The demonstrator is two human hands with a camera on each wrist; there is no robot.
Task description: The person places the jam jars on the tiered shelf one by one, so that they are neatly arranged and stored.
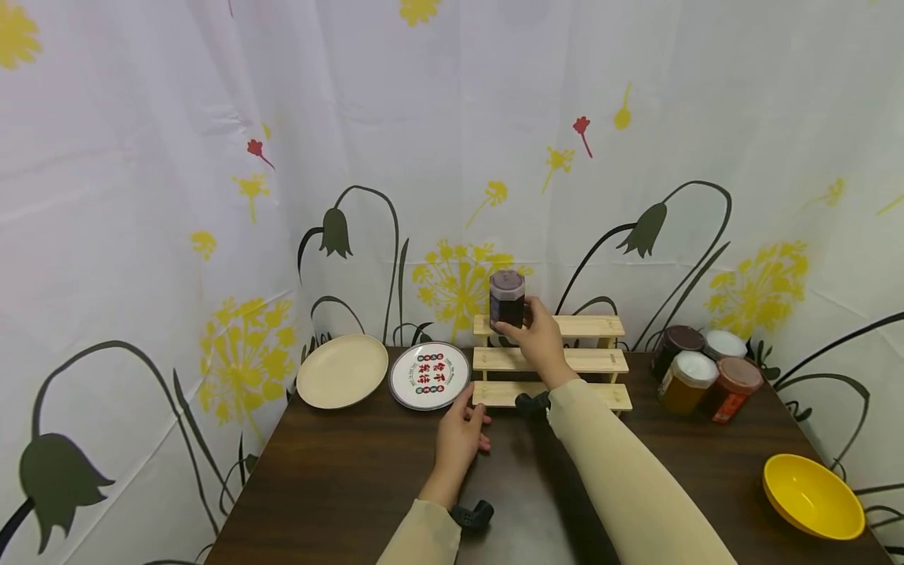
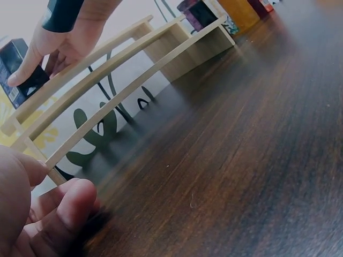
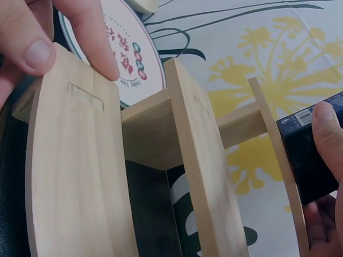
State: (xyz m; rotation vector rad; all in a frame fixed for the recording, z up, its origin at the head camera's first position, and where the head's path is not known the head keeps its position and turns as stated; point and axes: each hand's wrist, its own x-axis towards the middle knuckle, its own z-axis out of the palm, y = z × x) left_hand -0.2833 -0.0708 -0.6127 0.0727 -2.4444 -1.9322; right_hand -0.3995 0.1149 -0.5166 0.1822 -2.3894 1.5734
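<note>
My right hand grips a dark jar with a greyish-purple lid by its side. The jar stands upright at the left part of the top tier of a three-tier wooden rack. In the right wrist view the jar's dark labelled side is right at the top plank, with the thumb across it. My left hand pinches the left end of the rack's lowest plank between thumb and fingers. Seen from the left wrist, those fingers are at the plank's corner, low over the table.
A cream oval plate and a white plate with red and green lettering lie left of the rack. Several jars, including a honey-coloured jar, cluster to its right. A yellow bowl sits near the table's right edge.
</note>
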